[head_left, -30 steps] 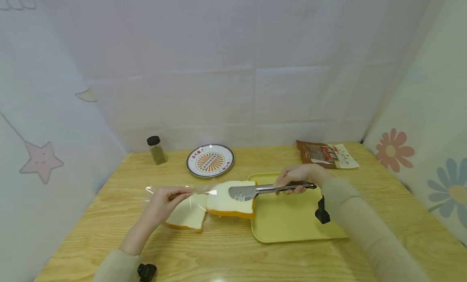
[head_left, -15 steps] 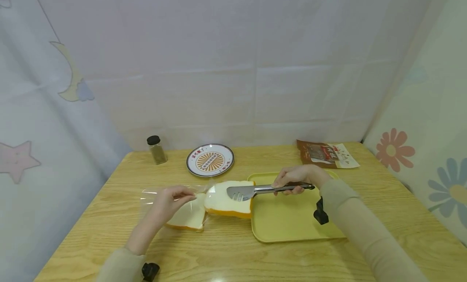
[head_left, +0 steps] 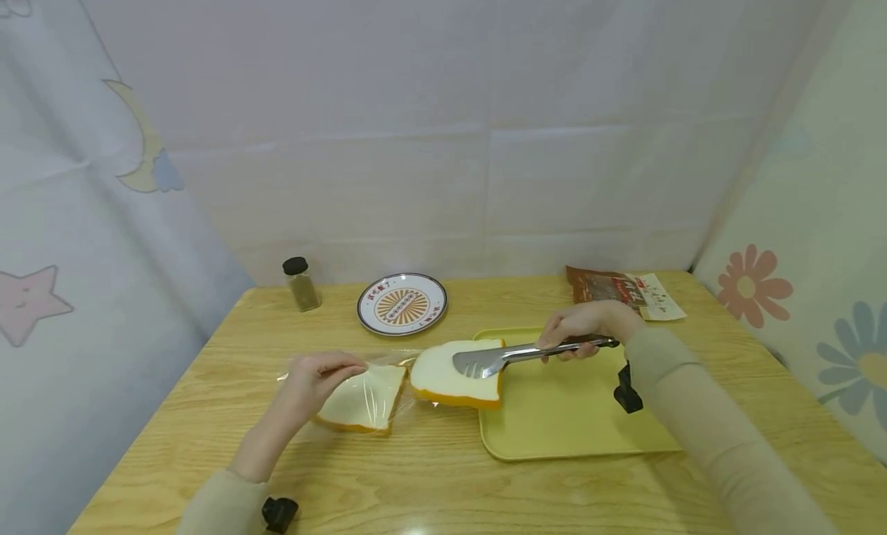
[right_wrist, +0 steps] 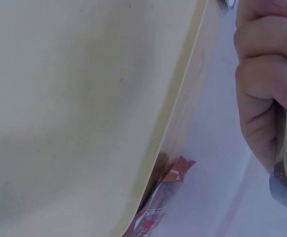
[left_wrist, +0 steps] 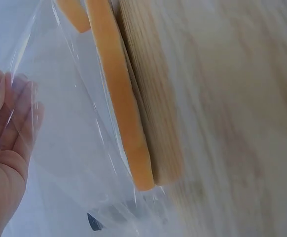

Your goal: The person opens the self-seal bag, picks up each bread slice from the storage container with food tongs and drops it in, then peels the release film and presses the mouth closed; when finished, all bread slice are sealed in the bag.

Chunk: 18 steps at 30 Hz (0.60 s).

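My left hand (head_left: 317,382) pinches the edge of a clear plastic bag (left_wrist: 64,133) between thumb and fingers. Inside the bag lies one bread slice (head_left: 356,402), its orange crust (left_wrist: 121,94) facing the left wrist view. My right hand (head_left: 582,329) grips metal tongs (head_left: 521,352) by the handle, and their head lies over a second bread slice (head_left: 443,372). That slice is at the bag's right end, its right edge over the left rim of the yellow tray (head_left: 554,419). Whether its left edge is still within the plastic, I cannot tell.
Behind the bread sits a round patterned plate (head_left: 402,304), with a black-capped jar (head_left: 302,285) to its left. A brown and white food packet (head_left: 661,298) lies at the back right, behind the tray. A printed cloth (head_left: 443,135) hangs behind the table.
My right hand and the tongs have moved right with the second slice, away from the slice in the bag. My left hand keeps its pinch on the plastic and has shifted slightly.
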Each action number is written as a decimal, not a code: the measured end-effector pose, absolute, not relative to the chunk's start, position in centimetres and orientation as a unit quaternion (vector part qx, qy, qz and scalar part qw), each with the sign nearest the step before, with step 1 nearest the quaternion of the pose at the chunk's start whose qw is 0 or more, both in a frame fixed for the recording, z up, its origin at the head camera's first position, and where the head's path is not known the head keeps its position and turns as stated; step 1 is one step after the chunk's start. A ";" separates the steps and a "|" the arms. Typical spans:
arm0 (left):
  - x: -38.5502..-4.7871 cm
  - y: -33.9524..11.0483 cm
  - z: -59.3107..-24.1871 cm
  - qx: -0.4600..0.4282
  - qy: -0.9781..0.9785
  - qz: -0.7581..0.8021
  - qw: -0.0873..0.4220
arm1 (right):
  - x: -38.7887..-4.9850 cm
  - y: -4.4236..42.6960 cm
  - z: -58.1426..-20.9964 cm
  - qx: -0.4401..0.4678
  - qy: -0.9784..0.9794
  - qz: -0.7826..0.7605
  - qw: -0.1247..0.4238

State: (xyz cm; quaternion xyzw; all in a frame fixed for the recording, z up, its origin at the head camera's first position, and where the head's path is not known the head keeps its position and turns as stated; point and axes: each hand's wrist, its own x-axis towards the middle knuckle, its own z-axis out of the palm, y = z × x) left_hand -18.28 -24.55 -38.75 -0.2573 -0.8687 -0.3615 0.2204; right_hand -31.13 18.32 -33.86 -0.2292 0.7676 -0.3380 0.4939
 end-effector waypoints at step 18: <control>-18.6 -24.3 -39.2 -0.252 -0.870 -0.368 0.209 | -30.9 17.5 -35.2 -0.248 0.736 -0.376 0.506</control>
